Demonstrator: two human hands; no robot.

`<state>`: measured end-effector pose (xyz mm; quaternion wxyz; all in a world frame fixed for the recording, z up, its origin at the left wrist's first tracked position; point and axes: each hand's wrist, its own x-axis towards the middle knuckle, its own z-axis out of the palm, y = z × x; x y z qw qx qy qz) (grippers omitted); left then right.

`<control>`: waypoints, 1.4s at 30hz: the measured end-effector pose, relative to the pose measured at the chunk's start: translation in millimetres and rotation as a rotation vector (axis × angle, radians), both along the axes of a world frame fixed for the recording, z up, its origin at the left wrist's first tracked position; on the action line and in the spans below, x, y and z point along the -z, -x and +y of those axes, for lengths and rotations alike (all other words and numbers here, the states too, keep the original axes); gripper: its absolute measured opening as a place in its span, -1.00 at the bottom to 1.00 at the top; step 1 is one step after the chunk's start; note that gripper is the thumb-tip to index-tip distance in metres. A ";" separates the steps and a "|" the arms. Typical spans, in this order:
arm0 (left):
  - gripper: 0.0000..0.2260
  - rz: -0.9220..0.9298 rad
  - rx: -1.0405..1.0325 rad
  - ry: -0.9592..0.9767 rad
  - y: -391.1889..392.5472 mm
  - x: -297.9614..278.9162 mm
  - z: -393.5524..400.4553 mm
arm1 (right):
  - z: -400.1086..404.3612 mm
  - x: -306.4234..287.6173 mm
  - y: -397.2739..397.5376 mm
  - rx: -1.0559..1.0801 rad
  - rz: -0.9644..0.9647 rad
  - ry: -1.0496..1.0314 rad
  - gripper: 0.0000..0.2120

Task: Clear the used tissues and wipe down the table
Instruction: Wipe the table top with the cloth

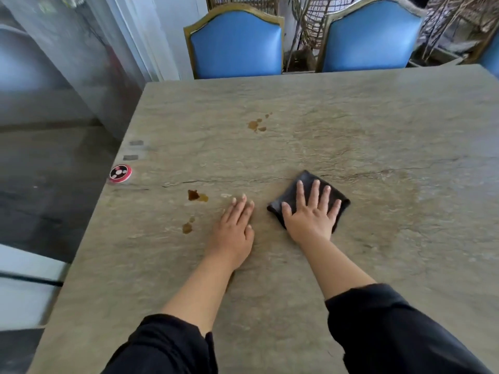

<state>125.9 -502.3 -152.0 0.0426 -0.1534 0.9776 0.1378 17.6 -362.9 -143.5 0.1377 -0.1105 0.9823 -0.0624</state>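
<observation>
no used tissues are seen on the table, so that part is judged done. the wiping is judged barely begun. a dark cloth is pressed flat under the right hand, fingers straight and spread, nothing grasped. the left hand is laid flat on the bare stone just beside it, released. brown stains are left just ahead-left of the left hand, more spots at its left, and a further cluster well ahead of both hands. a red call button is seen far left.

Soft, even daylight; edges smeared by motion blur and wide-angle bending.
</observation>
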 end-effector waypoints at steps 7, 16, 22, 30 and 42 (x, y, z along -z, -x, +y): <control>-0.51 0.043 0.036 -0.017 0.2 1.5 -13.9 | 6.1 -5.2 -44.4 -0.331 -0.006 0.176 -0.40; -0.52 0.292 0.128 -0.052 18.2 -7.7 -48.1 | -58.0 -2.1 13.5 0.019 -0.005 0.015 -0.29; -0.60 0.323 0.194 0.093 57.0 -6.6 -110.9 | -86.2 2.2 -19.8 -0.178 0.033 0.060 -0.35; -0.52 0.083 0.214 0.137 72.7 6.4 -122.1 | -57.2 5.5 -55.2 0.039 0.071 0.116 -0.34; -0.56 0.134 0.210 -0.007 85.0 -13.7 -162.2 | -130.0 1.2 -37.5 -0.054 0.045 0.065 -0.32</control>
